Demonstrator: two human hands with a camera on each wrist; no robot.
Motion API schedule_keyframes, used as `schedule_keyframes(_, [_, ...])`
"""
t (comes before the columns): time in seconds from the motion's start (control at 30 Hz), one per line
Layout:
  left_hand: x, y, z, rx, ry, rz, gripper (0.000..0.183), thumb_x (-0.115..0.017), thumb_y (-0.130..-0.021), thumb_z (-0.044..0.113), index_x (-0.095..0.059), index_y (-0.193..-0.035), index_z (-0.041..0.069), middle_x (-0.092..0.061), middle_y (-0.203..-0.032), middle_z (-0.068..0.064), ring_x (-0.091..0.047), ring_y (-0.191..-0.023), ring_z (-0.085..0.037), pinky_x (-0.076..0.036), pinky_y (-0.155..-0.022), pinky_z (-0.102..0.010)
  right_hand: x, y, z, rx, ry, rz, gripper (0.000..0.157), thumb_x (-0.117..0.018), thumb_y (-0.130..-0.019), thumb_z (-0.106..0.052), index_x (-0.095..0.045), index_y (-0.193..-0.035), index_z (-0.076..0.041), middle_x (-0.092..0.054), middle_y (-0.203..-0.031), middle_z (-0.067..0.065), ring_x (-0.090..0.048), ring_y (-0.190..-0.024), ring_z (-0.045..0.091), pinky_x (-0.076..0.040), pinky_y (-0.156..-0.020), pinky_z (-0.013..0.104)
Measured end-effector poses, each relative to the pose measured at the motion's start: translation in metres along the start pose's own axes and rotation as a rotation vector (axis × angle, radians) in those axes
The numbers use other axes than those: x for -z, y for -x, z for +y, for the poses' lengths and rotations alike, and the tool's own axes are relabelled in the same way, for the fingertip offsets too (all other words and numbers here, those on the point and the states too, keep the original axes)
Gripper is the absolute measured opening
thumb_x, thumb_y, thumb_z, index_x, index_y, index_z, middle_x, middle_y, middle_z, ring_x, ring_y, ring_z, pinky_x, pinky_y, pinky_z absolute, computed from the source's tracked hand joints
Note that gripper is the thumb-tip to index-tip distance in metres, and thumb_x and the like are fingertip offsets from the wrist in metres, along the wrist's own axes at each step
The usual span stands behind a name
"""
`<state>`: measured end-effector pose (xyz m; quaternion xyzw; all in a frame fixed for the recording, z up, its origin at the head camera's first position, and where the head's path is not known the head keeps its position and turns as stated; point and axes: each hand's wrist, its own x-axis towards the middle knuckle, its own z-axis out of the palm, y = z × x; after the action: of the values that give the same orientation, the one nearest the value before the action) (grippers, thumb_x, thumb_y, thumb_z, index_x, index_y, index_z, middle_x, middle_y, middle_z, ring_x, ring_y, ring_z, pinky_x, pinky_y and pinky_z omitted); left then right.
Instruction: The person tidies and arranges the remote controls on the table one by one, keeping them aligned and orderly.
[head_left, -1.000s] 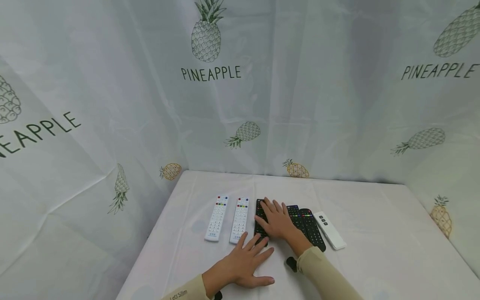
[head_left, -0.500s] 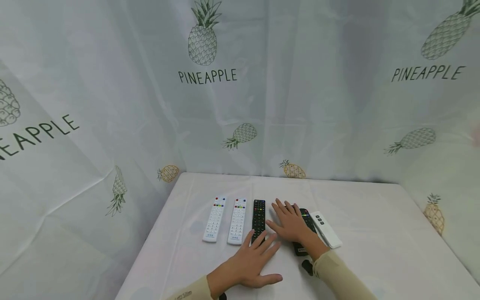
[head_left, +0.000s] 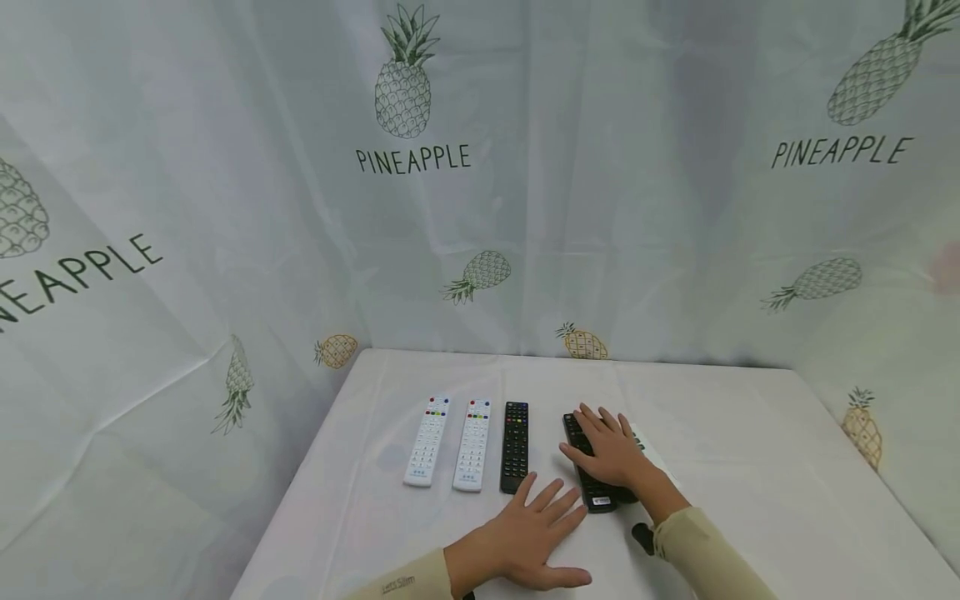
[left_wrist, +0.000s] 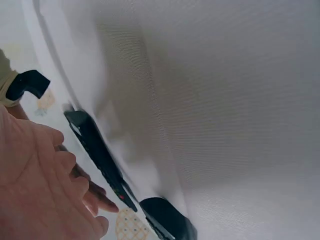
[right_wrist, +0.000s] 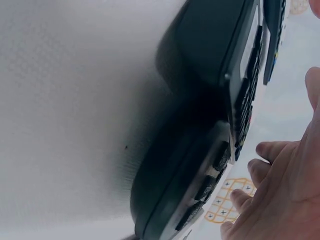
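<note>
My right hand [head_left: 611,450] is over two black remote controls at the right of the row, fingers extended and thumb out to the left. The nearer black remote [head_left: 597,497] shows along its left side and lower end; its neighbour is mostly covered. In the right wrist view the palm [right_wrist: 285,195] faces these remotes, and a gap shows between it and the keys of the closest black remote [right_wrist: 175,185]. My left hand [head_left: 528,537], fingers spread, is palm down over the cloth, its fingertips just below a third black remote [head_left: 515,447].
Two white remotes, one at far left [head_left: 427,442] and one beside it [head_left: 472,446], lie parallel on the white-covered table [head_left: 337,500]. Another white remote [head_left: 651,450] is partly hidden behind the right hand. A pineapple-print curtain [head_left: 637,208] hangs behind the table.
My right hand has moved right, from the left black remote to the two at the right, uncovering the first. The left hand has shifted a little right. The remotes stay in place.
</note>
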<state>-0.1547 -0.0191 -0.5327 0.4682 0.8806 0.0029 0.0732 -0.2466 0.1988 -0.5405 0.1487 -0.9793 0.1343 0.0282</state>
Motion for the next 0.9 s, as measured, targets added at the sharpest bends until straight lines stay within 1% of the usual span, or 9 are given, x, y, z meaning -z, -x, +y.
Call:
schedule_keyframes(0.1, [0.001,-0.007,0.003,-0.019,-0.026,-0.005,0.08,-0.016,-0.094,0.077,-0.014,-0.16,0.03,-0.008,-0.167,0.006,-0.007,-0.155,-0.022,-0.013,-0.121,-0.058,-0.004,-0.001,0.003,-0.009,0.025,-0.019,0.082,-0.047,-0.093,-0.067,-0.044,-0.149,-0.007,-0.038,-0.157,0.015,-0.033,-0.143,0.046,-0.015,-0.115,0.069])
schedule_keyframes(0.23, [0.003,-0.016,0.009,-0.027,-0.074,-0.004,0.081,-0.017,-0.093,0.077,-0.015,-0.16,0.031,-0.009,-0.167,0.009,-0.009,-0.155,-0.02,-0.014,-0.122,-0.056,-0.009,0.0,0.004,-0.032,0.027,-0.045,0.081,-0.045,-0.094,-0.067,-0.046,-0.147,-0.006,-0.04,-0.156,0.016,-0.032,-0.142,0.048,-0.014,-0.115,0.07])
schedule_keyframes(0.37, [0.003,-0.025,0.014,-0.037,-0.116,-0.032,0.081,-0.018,-0.093,0.078,-0.012,-0.159,0.032,-0.007,-0.167,0.012,-0.009,-0.155,-0.017,-0.014,-0.122,-0.054,-0.009,0.001,0.002,-0.052,0.009,-0.06,0.081,-0.046,-0.094,-0.066,-0.046,-0.147,-0.005,-0.039,-0.156,0.017,-0.031,-0.143,0.049,-0.012,-0.115,0.07])
schedule_keyframes(0.5, [0.002,-0.029,0.018,-0.044,-0.122,-0.058,0.08,-0.017,-0.094,0.077,-0.01,-0.159,0.032,-0.006,-0.167,0.013,-0.006,-0.155,-0.016,-0.014,-0.122,-0.053,-0.009,0.001,-0.001,-0.063,0.01,-0.077,0.081,-0.046,-0.094,-0.066,-0.045,-0.148,-0.005,-0.038,-0.157,0.017,-0.03,-0.143,0.048,-0.012,-0.115,0.069])
schedule_keyframes(0.6, [0.004,-0.032,0.019,-0.035,-0.134,-0.067,0.081,-0.016,-0.093,0.077,-0.009,-0.16,0.032,-0.006,-0.166,0.013,-0.004,-0.155,-0.016,-0.014,-0.122,-0.052,-0.008,0.001,-0.003,-0.064,0.0,-0.078,0.082,-0.045,-0.094,-0.066,-0.044,-0.148,-0.004,-0.038,-0.156,0.018,-0.03,-0.143,0.049,-0.011,-0.115,0.07])
schedule_keyframes(0.73, [0.006,-0.036,0.019,-0.003,-0.164,-0.071,0.082,-0.011,-0.092,0.079,-0.009,-0.159,0.033,-0.005,-0.166,0.015,-0.003,-0.155,-0.015,-0.015,-0.122,-0.052,-0.007,0.0,-0.005,-0.059,-0.001,-0.054,0.084,-0.044,-0.094,-0.068,-0.047,-0.145,-0.001,-0.04,-0.154,0.02,-0.03,-0.143,0.05,-0.009,-0.115,0.07])
schedule_keyframes(0.9, [0.005,-0.04,0.017,0.019,-0.145,-0.082,0.081,-0.011,-0.092,0.079,-0.008,-0.159,0.034,-0.003,-0.166,0.016,-0.001,-0.155,-0.014,-0.014,-0.122,-0.052,-0.008,-0.001,-0.005,-0.06,0.021,-0.049,0.084,-0.043,-0.094,-0.068,-0.048,-0.145,-0.001,-0.041,-0.154,0.02,-0.03,-0.143,0.049,-0.009,-0.115,0.069])
